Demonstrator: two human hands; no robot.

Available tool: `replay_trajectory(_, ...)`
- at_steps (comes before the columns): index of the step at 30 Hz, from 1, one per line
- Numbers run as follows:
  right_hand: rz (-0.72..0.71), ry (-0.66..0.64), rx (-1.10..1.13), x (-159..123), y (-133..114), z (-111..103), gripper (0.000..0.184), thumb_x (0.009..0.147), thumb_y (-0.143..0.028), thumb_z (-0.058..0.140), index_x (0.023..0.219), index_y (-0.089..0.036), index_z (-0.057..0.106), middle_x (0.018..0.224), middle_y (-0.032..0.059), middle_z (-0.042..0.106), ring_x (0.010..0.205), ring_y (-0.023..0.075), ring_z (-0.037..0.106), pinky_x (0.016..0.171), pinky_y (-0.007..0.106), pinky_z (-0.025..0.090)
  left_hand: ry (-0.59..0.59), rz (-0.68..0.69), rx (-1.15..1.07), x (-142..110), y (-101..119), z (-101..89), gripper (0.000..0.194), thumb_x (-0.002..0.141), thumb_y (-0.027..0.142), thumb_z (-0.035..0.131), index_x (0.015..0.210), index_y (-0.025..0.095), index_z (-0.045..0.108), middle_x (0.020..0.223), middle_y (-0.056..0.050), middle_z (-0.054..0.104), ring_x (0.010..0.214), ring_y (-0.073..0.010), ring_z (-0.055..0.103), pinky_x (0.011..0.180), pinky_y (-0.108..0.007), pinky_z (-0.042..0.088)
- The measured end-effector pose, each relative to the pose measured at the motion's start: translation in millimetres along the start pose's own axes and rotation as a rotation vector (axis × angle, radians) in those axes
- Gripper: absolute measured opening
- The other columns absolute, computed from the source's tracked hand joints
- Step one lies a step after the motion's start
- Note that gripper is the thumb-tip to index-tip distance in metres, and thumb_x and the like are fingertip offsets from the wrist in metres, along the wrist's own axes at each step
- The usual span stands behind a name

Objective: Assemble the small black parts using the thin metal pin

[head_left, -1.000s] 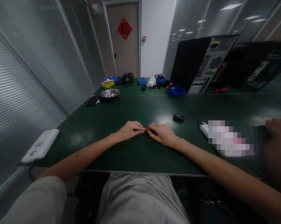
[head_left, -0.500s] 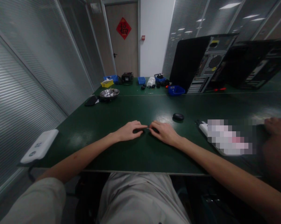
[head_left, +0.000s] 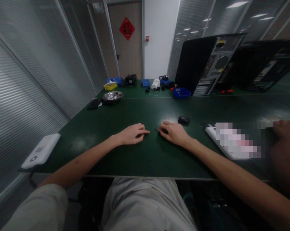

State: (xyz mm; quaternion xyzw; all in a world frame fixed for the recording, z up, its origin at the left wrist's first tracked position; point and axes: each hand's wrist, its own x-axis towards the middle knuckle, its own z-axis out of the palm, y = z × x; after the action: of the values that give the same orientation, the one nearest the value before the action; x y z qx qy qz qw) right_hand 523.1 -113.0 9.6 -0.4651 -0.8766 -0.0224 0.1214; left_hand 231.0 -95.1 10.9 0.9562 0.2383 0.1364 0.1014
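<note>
My right hand (head_left: 173,132) rests low over the green table with its thumb and fingers pinched together. A small, thin, dark object (head_left: 157,130) pokes out of that pinch toward the left; it is too small to name. Opposite it, my left hand (head_left: 133,134) lies at the table with the index finger stretched toward the right hand and the thumb below it. A dark gap shows between them, and I see nothing held there. The fingertips of the two hands are apart. Just behind my right hand sits a black, rounded computer mouse (head_left: 184,119).
A white device (head_left: 41,150) lies at the left edge; another, partly blurred out (head_left: 217,142), is at right beside another person's hand (head_left: 281,126). Farther back stand a metal bowl (head_left: 112,96), a blue tray (head_left: 181,93) and a computer tower (head_left: 195,64).
My right hand has drawn back to the right with the small thin object, widening the gap between the hands. My left thumb has moved closer to the index finger.
</note>
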Motion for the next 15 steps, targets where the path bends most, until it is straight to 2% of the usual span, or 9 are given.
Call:
replay_trajectory(3,0.038,0.011,0.027,0,5,1,0.021,0.101,-0.036,0.053,0.100,-0.022,0.069,0.099,0.0053,0.066,0.074,0.0160,0.057,0.061,0.028,0.028,0.006,-0.007,-0.072,-3,-3,-3.9,0.043,0.100,0.023,0.055,0.143,0.022,0.060,0.115,-0.010,0.065,0.107,-0.0228,0.059,0.098,-0.037,0.048)
replay_trajectory(9,0.042,0.018,0.077,1,1,2,0.023,0.102,-0.038,0.053,0.100,-0.023,0.070,0.098,0.0063,0.067,0.078,0.0175,0.059,0.063,0.028,0.032,0.066,0.034,-0.243,-3,-5,-0.7,0.025,0.099,0.024,0.063,0.122,0.023,0.071,0.119,-0.010,0.069,0.113,-0.0220,0.062,0.101,-0.039,0.049)
replay_trajectory(12,0.043,0.017,0.089,1,0,2,0.023,0.102,-0.038,0.053,0.100,-0.022,0.070,0.097,0.0062,0.067,0.077,0.0173,0.059,0.063,0.028,0.033,0.113,0.038,-0.255,0,-2,4.7,0.025,0.100,0.024,0.062,0.124,0.023,0.071,0.126,-0.010,0.068,0.121,-0.0221,0.060,0.107,-0.040,0.047)
replay_trajectory(15,0.044,0.014,0.099,1,1,2,0.023,0.102,-0.038,0.053,0.100,-0.023,0.070,0.097,0.0058,0.067,0.076,0.0170,0.059,0.063,0.028,0.032,0.098,0.029,-0.239,2,1,7.5,0.028,0.101,0.023,0.060,0.127,0.023,0.069,0.124,-0.009,0.069,0.118,-0.0208,0.062,0.105,-0.038,0.048)
